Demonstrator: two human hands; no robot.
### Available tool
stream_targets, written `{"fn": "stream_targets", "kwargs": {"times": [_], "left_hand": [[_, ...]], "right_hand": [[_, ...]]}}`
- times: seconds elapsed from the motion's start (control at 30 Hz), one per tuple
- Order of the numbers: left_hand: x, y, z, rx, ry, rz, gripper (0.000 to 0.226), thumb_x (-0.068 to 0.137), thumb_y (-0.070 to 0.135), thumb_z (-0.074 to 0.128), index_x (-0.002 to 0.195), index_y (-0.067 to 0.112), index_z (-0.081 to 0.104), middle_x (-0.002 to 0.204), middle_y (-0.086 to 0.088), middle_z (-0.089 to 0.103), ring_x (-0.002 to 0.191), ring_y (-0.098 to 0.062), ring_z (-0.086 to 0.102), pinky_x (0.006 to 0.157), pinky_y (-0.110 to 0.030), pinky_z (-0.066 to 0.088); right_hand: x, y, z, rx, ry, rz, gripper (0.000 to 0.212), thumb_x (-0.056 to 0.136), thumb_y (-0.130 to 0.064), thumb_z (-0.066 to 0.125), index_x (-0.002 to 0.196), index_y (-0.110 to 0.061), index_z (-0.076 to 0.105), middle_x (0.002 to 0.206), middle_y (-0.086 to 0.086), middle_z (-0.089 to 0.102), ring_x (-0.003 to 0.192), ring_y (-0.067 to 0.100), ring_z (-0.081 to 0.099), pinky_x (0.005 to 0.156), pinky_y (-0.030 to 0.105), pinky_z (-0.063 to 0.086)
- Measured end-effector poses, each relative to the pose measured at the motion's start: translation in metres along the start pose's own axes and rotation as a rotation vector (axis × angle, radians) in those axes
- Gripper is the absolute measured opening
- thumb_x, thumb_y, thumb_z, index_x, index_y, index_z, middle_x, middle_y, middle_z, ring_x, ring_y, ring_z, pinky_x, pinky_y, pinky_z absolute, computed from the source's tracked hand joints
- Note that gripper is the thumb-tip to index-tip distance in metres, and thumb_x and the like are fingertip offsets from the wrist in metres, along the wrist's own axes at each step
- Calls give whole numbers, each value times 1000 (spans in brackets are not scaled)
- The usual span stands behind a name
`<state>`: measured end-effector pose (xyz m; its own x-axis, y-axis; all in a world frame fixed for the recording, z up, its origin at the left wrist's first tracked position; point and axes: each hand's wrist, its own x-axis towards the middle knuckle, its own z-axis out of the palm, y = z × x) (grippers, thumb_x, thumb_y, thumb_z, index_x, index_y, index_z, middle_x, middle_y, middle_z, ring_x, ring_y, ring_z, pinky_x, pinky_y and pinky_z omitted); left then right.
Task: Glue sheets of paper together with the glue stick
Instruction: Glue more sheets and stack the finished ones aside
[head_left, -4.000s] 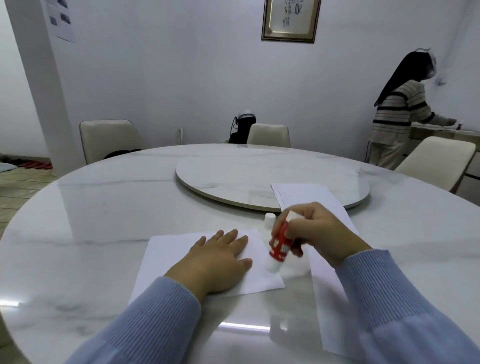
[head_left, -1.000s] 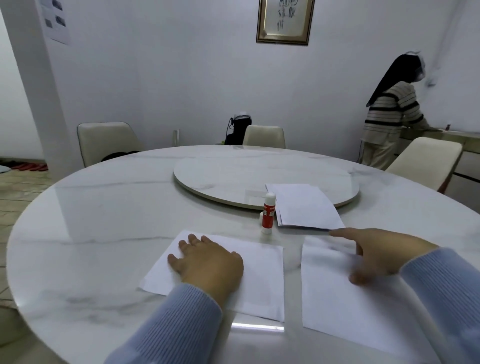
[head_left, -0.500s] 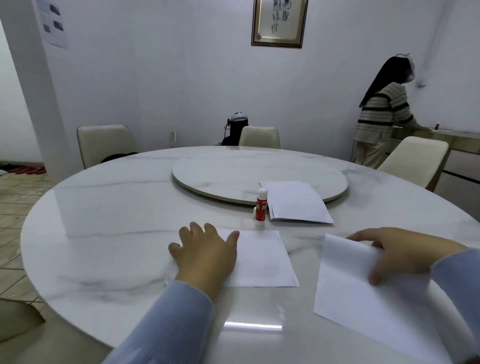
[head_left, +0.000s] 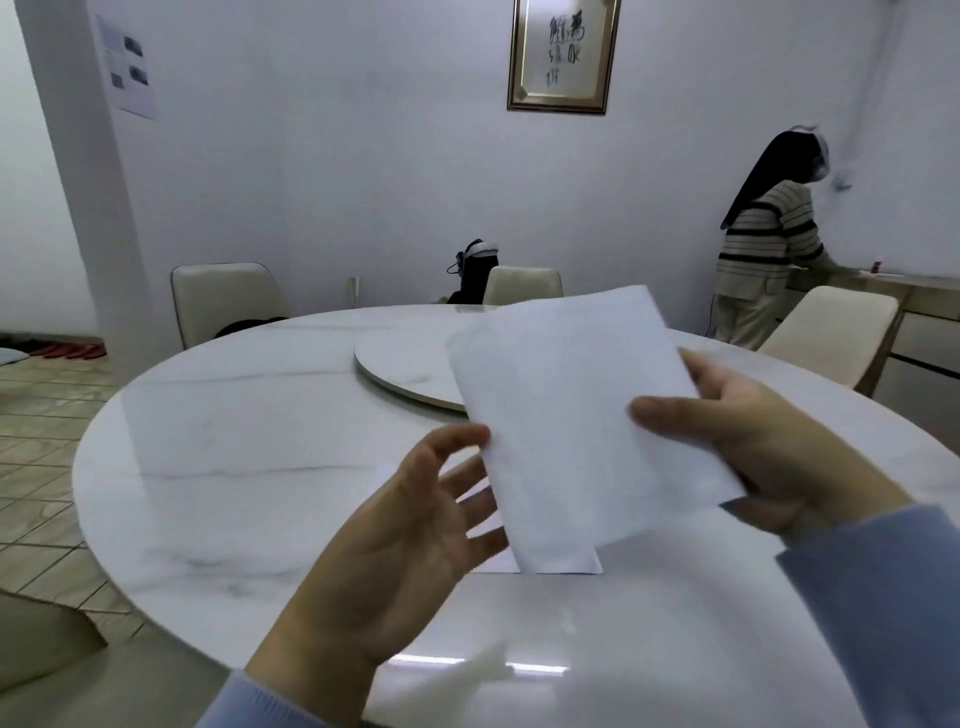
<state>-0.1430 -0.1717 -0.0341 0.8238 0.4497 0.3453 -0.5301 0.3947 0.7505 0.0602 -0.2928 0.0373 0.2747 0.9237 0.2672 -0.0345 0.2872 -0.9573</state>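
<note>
A white rectangular sheet of paper (head_left: 582, 421) is held up in the air above the round white marble table (head_left: 249, 467), its face turned toward the camera. Its long axis runs from the lower right near the wearer up toward the upper left, so the sheet leans slightly left with its far short edge highest. The right hand (head_left: 769, 441) grips it at the right edge: the thumb lies across the front of the paper and the other fingers curl behind it, one fingertip showing past the edge. The left hand (head_left: 410, 540) is raised palm-up with fingers spread and loosely bent; its upper fingertip reaches the sheet's left edge, though whether it truly touches is hard to tell, and it has hold of nothing. Both wrists wear light blue knitted sleeves (head_left: 883, 613). Under the raised sheet, a second white sheet (head_left: 561, 564) lies flat on the table, mostly hidden, with only its near edge and a corner showing. Beyond, a round marble turntable (head_left: 400, 364) sits at the table's centre. Cream chairs (head_left: 223, 301) stand around the table, and a person in a striped top (head_left: 769, 244) stands at a counter on the right.
</note>
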Motion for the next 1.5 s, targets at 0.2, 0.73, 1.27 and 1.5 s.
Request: {"fn": "stream_targets", "kwargs": {"times": [0.2, 0.73, 1.27, 1.5], "left_hand": [[0, 40, -12, 636, 277, 25, 36, 81, -2, 62, 95, 29, 75, 86, 10, 75, 77, -8, 70, 61, -20, 55], [4, 33, -84, 1157, 625, -165, 9, 75, 20, 77, 73, 29, 75, 60, 2, 46, 40, -2, 42, 40, -11, 36], [17, 31, -106, 1330, 570, -168, 16, 71, 26, 78, 69, 40, 72, 56, 5, 51, 55, -12, 49, 56, -25, 39], [20, 29, -112, 1431, 559, -149, 11, 69, 24, 80, 66, 27, 70, 48, 8, 44, 41, -5, 41, 44, -19, 36]], "right_hand": [[14, 44, 19, -1, 207, 55, 91, 53, -9, 88, 130, -30, 45, 98, 2, 76, 87, 27, 73, 62, 36, 59], [14, 101, 8, -347, 277, 226, 12, 73, -11, 78, 78, -22, 78, 71, -6, 74, 59, 8, 67, 47, 19, 49], [20, 109, 4, -545, 284, 265, 10, 68, -22, 82, 74, -29, 78, 88, -9, 74, 85, 8, 68, 80, 22, 52], [22, 110, 4, -596, 301, 285, 7, 69, -23, 81, 74, -26, 77, 81, -12, 72, 75, 3, 66, 63, 13, 48]]}}
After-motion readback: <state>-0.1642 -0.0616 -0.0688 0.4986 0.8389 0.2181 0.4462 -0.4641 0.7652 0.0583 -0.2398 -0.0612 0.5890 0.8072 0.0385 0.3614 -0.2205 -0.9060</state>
